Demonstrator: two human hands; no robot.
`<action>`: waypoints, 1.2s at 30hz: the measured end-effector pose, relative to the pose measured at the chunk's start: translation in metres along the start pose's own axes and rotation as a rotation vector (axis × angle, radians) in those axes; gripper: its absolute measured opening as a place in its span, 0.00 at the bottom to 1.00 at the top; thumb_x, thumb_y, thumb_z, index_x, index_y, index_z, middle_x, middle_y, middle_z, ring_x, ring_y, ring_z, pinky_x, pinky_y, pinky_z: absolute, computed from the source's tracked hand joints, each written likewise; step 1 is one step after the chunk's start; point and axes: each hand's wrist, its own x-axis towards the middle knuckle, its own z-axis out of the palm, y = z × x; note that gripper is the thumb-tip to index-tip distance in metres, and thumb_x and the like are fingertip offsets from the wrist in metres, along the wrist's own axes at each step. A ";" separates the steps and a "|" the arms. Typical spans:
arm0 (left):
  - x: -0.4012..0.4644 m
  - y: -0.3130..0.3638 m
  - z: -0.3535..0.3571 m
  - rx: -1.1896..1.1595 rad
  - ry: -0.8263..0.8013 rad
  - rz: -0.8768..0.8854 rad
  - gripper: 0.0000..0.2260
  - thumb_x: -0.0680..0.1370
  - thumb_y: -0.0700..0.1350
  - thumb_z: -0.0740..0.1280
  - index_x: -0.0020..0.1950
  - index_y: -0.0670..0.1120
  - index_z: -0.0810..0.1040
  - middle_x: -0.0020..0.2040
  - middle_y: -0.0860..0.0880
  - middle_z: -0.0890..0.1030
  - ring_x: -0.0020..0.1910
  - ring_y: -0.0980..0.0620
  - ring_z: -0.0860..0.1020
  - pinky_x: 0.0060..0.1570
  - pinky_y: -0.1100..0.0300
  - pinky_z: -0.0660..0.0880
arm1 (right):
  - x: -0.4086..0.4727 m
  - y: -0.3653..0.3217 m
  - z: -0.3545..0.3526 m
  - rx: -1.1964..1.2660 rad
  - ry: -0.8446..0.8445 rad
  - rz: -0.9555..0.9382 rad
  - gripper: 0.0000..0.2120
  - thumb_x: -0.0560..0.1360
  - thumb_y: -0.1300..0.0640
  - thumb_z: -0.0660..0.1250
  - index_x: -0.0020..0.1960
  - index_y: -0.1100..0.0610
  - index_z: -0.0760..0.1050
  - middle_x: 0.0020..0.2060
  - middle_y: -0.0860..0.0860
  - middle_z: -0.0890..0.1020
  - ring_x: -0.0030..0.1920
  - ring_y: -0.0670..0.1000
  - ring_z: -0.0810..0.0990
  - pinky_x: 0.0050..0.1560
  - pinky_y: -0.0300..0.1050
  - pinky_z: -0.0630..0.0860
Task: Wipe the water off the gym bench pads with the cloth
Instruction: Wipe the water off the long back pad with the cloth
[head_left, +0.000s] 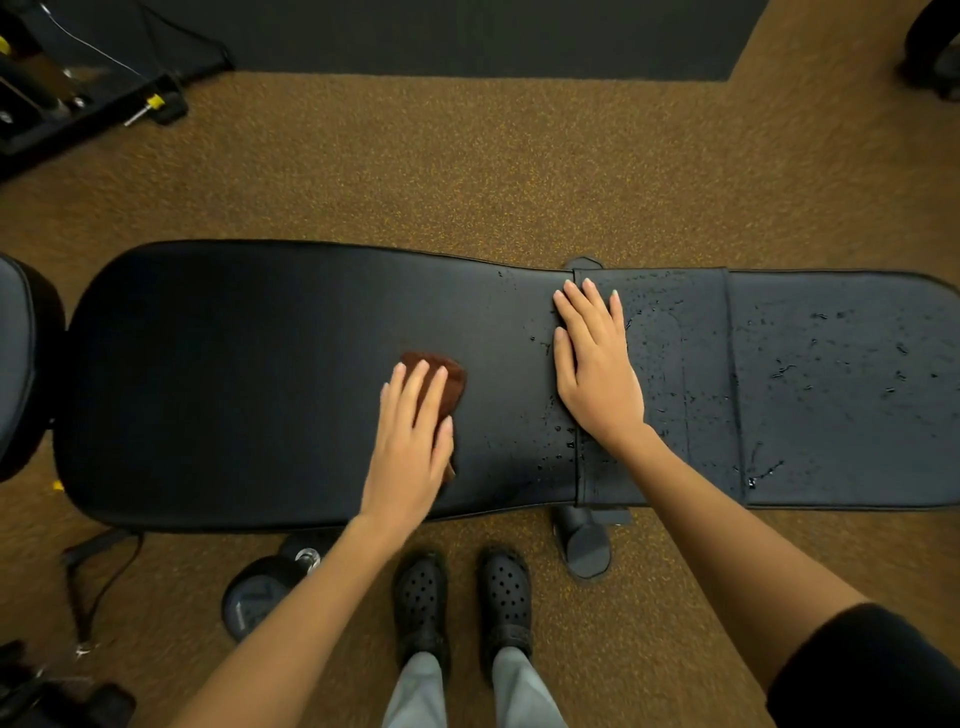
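A long black gym bench lies across the view. Its large back pad (234, 374) on the left looks dry. Water droplets dot the smaller seat pad (831, 384) on the right and the strip beside the gap between the pads. My left hand (413, 441) presses flat on a brown cloth (447, 376) near the middle of the back pad, fingers straight. With its fingers extended, my right hand (597, 369) rests flat on the bench at the gap between the pads.
A dumbbell (265, 587) lies on the speckled floor under the bench's near edge, left of my black shoes (462, 603). A bench foot (584, 545) sticks out at right. A black machine frame (78, 98) stands far left; another pad (15, 364) is at the left edge.
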 end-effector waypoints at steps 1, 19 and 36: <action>-0.006 0.006 0.003 -0.012 0.001 0.020 0.22 0.82 0.44 0.53 0.77 0.43 0.57 0.77 0.44 0.58 0.78 0.48 0.49 0.75 0.44 0.50 | 0.000 0.000 0.000 -0.001 0.001 0.003 0.22 0.83 0.56 0.51 0.73 0.64 0.66 0.74 0.58 0.67 0.77 0.56 0.58 0.78 0.51 0.44; 0.034 -0.036 -0.021 0.029 -0.034 0.170 0.22 0.82 0.44 0.55 0.76 0.46 0.60 0.76 0.45 0.60 0.77 0.48 0.52 0.76 0.49 0.47 | -0.001 -0.002 0.001 -0.027 0.010 -0.006 0.22 0.83 0.55 0.52 0.73 0.64 0.66 0.74 0.58 0.67 0.77 0.56 0.57 0.79 0.51 0.44; -0.038 0.042 0.041 0.194 -0.088 0.412 0.29 0.78 0.42 0.63 0.77 0.44 0.55 0.75 0.42 0.62 0.75 0.43 0.58 0.73 0.47 0.57 | -0.001 -0.001 0.003 -0.112 -0.011 -0.028 0.23 0.83 0.54 0.51 0.74 0.65 0.64 0.74 0.59 0.66 0.77 0.58 0.58 0.78 0.55 0.48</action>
